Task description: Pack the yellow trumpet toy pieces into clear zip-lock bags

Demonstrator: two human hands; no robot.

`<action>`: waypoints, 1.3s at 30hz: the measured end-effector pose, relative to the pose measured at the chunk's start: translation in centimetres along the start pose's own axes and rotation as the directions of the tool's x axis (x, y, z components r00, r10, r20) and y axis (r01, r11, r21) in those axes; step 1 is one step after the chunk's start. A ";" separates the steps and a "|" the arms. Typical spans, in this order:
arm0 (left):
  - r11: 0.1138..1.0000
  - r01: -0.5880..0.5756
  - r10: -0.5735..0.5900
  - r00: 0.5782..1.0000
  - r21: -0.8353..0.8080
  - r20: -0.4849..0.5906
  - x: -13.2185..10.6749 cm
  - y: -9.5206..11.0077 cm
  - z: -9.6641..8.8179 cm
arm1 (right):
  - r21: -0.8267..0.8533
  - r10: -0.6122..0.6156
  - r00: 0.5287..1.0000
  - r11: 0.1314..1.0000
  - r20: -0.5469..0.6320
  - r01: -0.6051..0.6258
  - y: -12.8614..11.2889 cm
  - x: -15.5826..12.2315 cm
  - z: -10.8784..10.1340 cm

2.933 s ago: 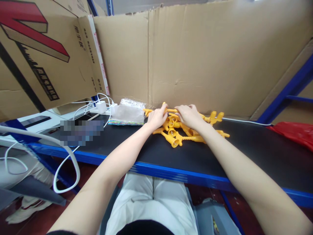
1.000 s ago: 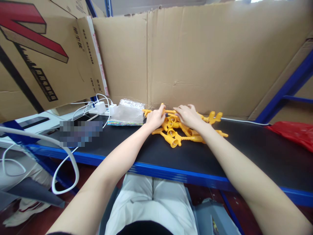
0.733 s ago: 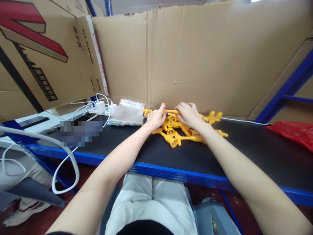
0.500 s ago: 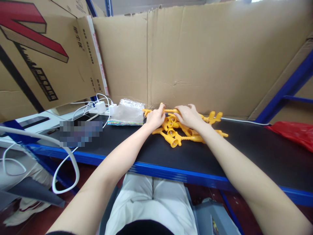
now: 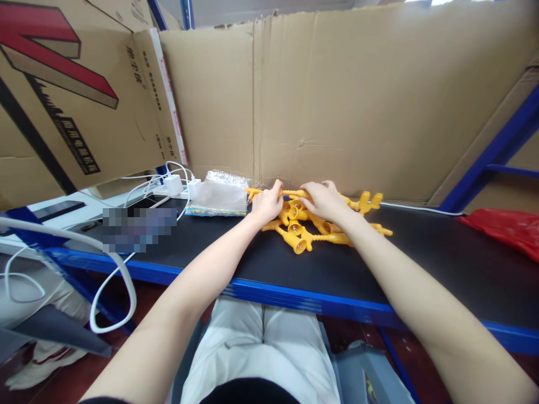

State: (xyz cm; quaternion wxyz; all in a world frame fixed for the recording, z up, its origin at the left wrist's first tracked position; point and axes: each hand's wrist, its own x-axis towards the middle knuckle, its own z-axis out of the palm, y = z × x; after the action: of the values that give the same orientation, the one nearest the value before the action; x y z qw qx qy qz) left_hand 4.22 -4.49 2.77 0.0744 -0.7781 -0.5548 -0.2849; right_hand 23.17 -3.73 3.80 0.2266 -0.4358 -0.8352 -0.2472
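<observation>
A pile of yellow plastic pieces (image 5: 296, 228) with hollow cup-like ends, twisted stems and forked tips lies on the black shelf top; I cannot tell their exact kind. Along the back of the pile runs one twisted yellow piece (image 5: 295, 192). My left hand (image 5: 268, 203) is closed round its left part, thumb raised. My right hand (image 5: 322, 199) is closed over it further right, fingers curled and partly hidden behind the hand. Forked yellow tips (image 5: 370, 202) stick out past my right hand. The front pieces lie untouched below both hands.
A clear plastic packet (image 5: 221, 193) lies left of the pile, beside white chargers (image 5: 173, 184) and cables. A large cardboard sheet (image 5: 337, 101) stands behind. Red plastic (image 5: 505, 227) lies at the right. A blue metal edge (image 5: 311, 300) runs along the front.
Almost nothing differs. The twisted piece between my hands sits very slightly lower, and my right hand has shifted a little; both keep their grip.
</observation>
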 end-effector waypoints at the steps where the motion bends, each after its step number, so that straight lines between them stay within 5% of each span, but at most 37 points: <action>1: 1.000 -0.001 0.001 1.000 0.003 0.000 0.0 0.0 0.0 | 0.001 0.004 1.000 1.000 0.003 -0.004 -0.1 0.0 0.0; 27: 0.990 0.044 -0.054 0.996 0.130 0.069 0.6 -0.9 -0.2 | -0.026 0.126 0.992 0.992 -0.003 -0.126 0.2 -0.1 -0.2; 34: 0.983 0.101 -0.105 0.994 0.151 0.017 2.9 -2.4 -0.7 | -0.034 0.178 0.981 0.983 -0.078 -0.181 1.2 -0.4 0.1; 37: 0.964 0.047 -0.041 0.999 0.260 -0.026 4.7 -3.2 -1.1 | -0.037 0.179 0.982 0.983 -0.065 -0.182 1.5 -0.5 0.4; 39: 0.949 -0.101 0.110 0.994 0.299 -0.014 6.0 -4.0 -1.3 | -0.040 0.183 0.982 0.982 -0.047 -0.185 1.6 -0.6 0.4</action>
State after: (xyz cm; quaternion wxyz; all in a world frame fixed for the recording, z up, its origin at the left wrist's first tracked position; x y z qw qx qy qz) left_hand 1.40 1.35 6.20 0.2144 -0.7822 -0.5478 -0.2053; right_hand 24.76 -3.03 3.48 0.2568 -0.5105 -0.7807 -0.2529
